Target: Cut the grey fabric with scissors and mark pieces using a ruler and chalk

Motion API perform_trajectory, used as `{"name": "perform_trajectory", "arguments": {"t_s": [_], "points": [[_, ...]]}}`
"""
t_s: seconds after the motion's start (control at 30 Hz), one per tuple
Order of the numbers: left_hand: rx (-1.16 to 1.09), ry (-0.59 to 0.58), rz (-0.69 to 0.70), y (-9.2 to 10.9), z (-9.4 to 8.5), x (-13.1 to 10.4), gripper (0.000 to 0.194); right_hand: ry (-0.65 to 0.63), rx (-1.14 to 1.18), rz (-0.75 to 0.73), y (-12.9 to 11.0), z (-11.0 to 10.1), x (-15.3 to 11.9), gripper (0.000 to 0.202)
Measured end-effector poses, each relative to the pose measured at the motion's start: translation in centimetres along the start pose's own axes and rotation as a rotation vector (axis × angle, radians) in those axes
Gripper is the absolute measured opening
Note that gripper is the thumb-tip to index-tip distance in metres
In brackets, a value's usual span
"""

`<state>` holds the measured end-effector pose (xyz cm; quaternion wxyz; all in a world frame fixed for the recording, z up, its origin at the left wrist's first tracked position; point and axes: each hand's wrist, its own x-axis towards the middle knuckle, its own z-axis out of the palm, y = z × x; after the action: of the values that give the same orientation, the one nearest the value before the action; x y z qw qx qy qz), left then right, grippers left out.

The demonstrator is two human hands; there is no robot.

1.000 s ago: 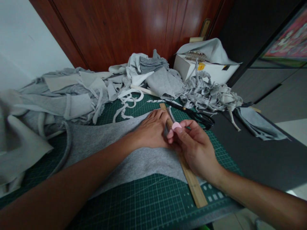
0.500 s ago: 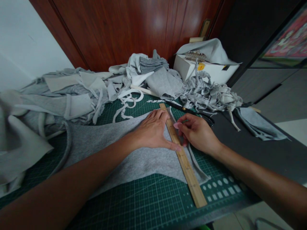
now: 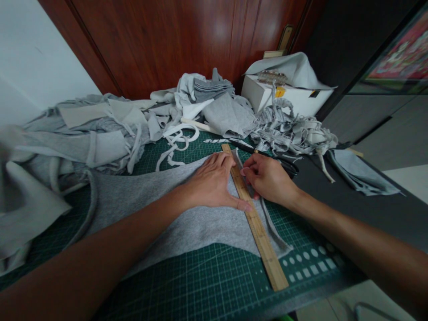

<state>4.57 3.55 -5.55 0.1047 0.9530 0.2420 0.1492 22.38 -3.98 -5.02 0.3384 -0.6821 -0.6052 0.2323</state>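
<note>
A piece of grey knit fabric (image 3: 133, 189) lies across the green cutting mat (image 3: 200, 281). A wooden ruler (image 3: 264, 247) rests slantwise over its right end. My left hand (image 3: 216, 180) is spread flat, thumb and fingertips pressing the ruler against the fabric. On the ruler's right side, my right hand (image 3: 269, 178) pinches a small pink disc of tailor's chalk (image 3: 245, 171), mostly covered by the fingers, at the ruler's edge. Black-handled scissors (image 3: 290, 167) lie just beyond my right hand, partly hidden by it.
Heaps of grey and white fabric scraps (image 3: 100, 116) fill the back left. A tangle of cut grey strips (image 3: 294, 129) lies before a white box (image 3: 261, 94) at the back. Curled white strips (image 3: 177, 140) sit behind the fabric. A folded grey cloth (image 3: 363, 171) lies at right.
My right hand with the chalk has shifted slightly away from me and left along the ruler's edge. My left hand and the ruler stay in place.
</note>
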Motion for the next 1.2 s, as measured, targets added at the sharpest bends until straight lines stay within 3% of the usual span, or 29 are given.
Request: {"name": "perform_trajectory", "arguments": {"t_s": [0.3,0.87,1.2], "points": [[-0.008,0.009,-0.008,0.1,-0.1,0.0,0.102,-0.005,-0.248,-0.184,-0.6,-0.8,-2.1,0.009],[0.012,-0.001,-0.034,0.0,0.0,0.2,0.113,-0.22,-0.326,-0.141,-2.2,-2.3,-10.0,0.022],[-0.027,-0.006,-0.034,0.1,-0.3,0.1,0.11,-0.255,-0.26,-0.129,-1.9,-2.3,-14.4,0.03]]}}
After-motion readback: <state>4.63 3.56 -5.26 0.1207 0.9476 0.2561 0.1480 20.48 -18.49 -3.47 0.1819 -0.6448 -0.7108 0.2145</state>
